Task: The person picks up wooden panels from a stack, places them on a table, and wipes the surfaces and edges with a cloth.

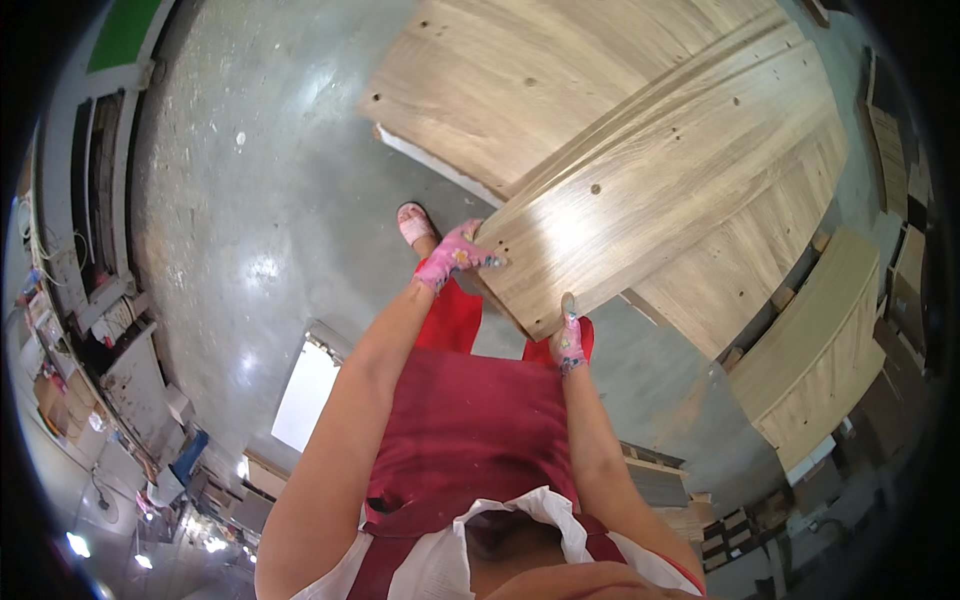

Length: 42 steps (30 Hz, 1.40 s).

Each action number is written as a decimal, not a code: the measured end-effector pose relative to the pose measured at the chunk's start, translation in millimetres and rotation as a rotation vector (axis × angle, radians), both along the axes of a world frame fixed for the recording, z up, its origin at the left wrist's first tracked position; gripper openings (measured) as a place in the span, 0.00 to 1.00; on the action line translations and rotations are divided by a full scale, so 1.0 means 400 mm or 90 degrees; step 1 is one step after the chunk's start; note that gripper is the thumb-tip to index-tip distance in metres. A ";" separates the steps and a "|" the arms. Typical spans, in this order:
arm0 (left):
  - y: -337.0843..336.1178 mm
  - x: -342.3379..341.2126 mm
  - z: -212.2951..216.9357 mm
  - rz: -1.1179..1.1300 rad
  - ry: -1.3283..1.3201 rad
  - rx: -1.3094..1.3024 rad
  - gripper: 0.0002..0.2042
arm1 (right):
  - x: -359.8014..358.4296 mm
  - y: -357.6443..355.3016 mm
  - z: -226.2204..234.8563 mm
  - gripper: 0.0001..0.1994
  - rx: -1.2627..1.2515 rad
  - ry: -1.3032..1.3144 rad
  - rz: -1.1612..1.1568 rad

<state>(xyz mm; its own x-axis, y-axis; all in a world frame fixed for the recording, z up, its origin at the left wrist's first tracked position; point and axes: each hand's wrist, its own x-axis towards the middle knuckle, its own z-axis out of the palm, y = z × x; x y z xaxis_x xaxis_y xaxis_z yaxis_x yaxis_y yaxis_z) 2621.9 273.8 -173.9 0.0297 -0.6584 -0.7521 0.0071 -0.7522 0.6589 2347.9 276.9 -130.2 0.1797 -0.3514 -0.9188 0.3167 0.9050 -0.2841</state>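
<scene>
A long wood-grain board (650,190) with small drilled holes lies in front of me, its near end reaching to my knees. Wearing a pink flowered glove, my left hand (455,257) grips the left corner of that end, thumb on top and the other fingers partly hidden at the edge. My right hand (570,338), gloved the same way, holds the right corner with its thumb laid over the top face. More boards show their edges beneath the held one. Whether the near end is lifted off them, I cannot tell.
Wider wood-grain panels (480,85) lie beneath and beyond the board. Another stack of panels (815,345) stands at the right. A white rectangular object (307,395) is on the grey floor (260,200) by my left arm. Machinery (100,200) lines the far left.
</scene>
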 end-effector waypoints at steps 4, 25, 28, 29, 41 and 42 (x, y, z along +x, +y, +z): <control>-0.026 0.223 0.056 0.015 -0.037 -0.014 0.39 | 0.207 0.065 -0.046 0.30 -0.067 -0.002 0.057; 0.140 0.834 0.055 0.550 -0.001 -0.014 0.28 | 0.761 0.098 -0.088 0.27 -0.095 -0.248 0.302; 0.140 0.843 0.036 0.597 0.039 0.023 0.25 | 0.581 -0.066 -0.033 0.24 -0.147 -0.269 0.361; 0.163 0.849 0.005 0.625 0.072 0.004 0.25 | 0.526 -0.134 0.011 0.23 -0.205 -0.228 0.362; 0.180 0.871 -0.031 0.656 0.073 0.048 0.25 | 0.310 -0.778 -0.007 0.28 -0.159 0.124 -0.116; 0.178 0.863 -0.024 0.667 0.074 0.051 0.25 | 0.316 -0.791 -0.012 0.27 -0.189 0.095 -0.114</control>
